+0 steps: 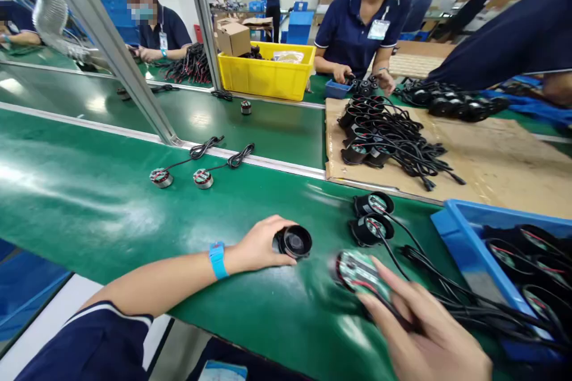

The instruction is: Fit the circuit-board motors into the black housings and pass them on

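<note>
My left hand point(261, 245) is wrapped round a black round plastic housing point(298, 242), its open mouth facing up, on the green bench. To the right, my right hand point(424, 324) grips a round part with a green circuit board point(357, 269), red wires and a black cable; it is somewhat blurred by motion. The part is apart from the housing. Just beyond it, two black housings with boards inside, a nearer one point(372, 230) and a farther one point(374, 205), stand on the bench with their cables trailing right.
At right, a blue bin point(465, 250) holds several filled housings. Cabled housings point(366, 143) lie on cardboard point(482, 155). Two cabled round boards, one at left point(161, 178) and one beside it point(203, 178), rest near a metal post point(129, 65). A yellow crate point(263, 77) and co-workers are beyond.
</note>
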The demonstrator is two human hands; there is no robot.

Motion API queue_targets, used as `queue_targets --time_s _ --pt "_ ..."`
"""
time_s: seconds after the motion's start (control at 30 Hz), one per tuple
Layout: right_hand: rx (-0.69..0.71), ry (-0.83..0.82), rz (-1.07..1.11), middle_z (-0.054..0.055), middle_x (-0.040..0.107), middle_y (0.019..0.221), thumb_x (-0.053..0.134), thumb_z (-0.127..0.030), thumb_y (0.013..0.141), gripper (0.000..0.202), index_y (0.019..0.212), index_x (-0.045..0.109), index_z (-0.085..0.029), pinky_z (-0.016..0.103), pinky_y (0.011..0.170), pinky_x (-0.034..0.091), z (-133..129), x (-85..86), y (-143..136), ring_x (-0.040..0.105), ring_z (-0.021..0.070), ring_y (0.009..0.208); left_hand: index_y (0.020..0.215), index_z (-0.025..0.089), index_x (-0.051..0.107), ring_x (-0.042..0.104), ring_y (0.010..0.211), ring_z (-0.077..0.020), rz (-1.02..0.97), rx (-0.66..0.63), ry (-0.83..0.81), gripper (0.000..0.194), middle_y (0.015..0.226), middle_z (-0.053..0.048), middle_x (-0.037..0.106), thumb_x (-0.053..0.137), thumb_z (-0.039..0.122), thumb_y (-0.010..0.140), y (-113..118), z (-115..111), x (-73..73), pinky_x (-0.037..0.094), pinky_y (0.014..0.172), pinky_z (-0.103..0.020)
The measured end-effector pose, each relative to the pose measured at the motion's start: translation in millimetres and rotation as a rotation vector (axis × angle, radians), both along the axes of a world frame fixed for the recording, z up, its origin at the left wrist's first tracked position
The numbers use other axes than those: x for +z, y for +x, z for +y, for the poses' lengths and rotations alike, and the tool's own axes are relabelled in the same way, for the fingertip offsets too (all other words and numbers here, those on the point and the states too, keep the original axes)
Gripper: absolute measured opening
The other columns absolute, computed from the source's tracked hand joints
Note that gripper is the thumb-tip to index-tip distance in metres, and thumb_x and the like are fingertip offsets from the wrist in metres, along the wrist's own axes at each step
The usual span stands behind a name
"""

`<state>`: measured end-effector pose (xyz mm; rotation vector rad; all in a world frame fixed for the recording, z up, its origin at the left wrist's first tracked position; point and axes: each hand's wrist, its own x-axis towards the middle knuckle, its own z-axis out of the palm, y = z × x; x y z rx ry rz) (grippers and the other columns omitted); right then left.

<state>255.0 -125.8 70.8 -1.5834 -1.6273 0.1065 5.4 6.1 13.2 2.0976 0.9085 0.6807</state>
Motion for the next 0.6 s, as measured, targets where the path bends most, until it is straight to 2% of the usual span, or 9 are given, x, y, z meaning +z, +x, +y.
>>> queue_targets --time_s 0.1,0.2,0.33,0.43,0.5,0.6 --pt "0.123 0.013 0.062 -0.005 0.040 0.065 0.068 -0.036 0.092 0.039 0.127 0.069 -0.018 0.022 0.046 0.041 14 -8.2 -29 0.043 0.0093 0.051 0.126 0.022 0.061 0.064 0.106 -0.0260 0.005 -0.010 -0.051 0.069 0.118 -0.006 0.070 0.092 0.040 0.066 7 -21 2.4 0.049 0.096 -0.038" --pt "0.198 0.011 0.056 -0.006 0.039 0.066 0.067 -0.035 0.093 0.038 0.125 0.069 -0.013 0.021 0.047 0.040 31 -23.6 -42 0.043 0.0086 0.052 0.123 0.022 0.063 0.064 0.100 -0.0251 0.013 0.003 -0.088 0.069 0.112 -0.005 0.072 0.093 0.039 0.064 9 -24 4.0 0.050 0.091 -0.037" --pt "0.230 0.036 -0.033 -0.006 0.041 0.064 0.066 -0.036 0.094 0.039 0.124 0.069 -0.010 0.021 0.049 0.042 35 -40.8 -44 0.043 0.0085 0.051 0.121 0.022 0.064 0.064 0.100 -0.0250 -0.001 0.002 -0.093 0.068 0.111 -0.004 0.073 0.094 0.040 0.063 7 -21 3.5 0.050 0.091 -0.036" --pt "0.242 0.023 -0.095 -0.004 0.049 0.066 0.065 -0.036 0.095 0.039 0.125 0.068 -0.011 0.020 0.050 0.043 33 -49.2 -41 0.046 0.0083 0.051 0.121 0.022 0.064 0.066 0.102 -0.0254 -0.021 -0.011 -0.083 0.067 0.113 -0.005 0.073 0.093 0.040 0.064 6 -20 1.2 0.049 0.092 -0.036" --pt "0.254 0.022 -0.180 -0.003 0.056 0.069 0.065 -0.035 0.096 0.042 0.130 0.065 -0.012 0.020 0.052 0.044 31 -50.5 -38 0.048 0.0079 0.051 0.122 0.022 0.064 0.067 0.104 -0.0255 -0.032 -0.022 -0.089 0.068 0.114 -0.005 0.072 0.093 0.042 0.064 6 -20 1.1 0.050 0.092 -0.036" --pt "0.251 0.072 -0.326 -0.002 0.060 0.069 0.063 -0.036 0.097 0.044 0.135 0.062 -0.013 0.021 0.055 0.044 29 -42.5 -34 0.052 0.0082 0.051 0.122 0.023 0.064 0.068 0.103 -0.0257 -0.035 -0.033 -0.081 0.067 0.113 -0.005 0.073 0.093 0.043 0.064 5 -21 5.6 0.051 0.091 -0.036"
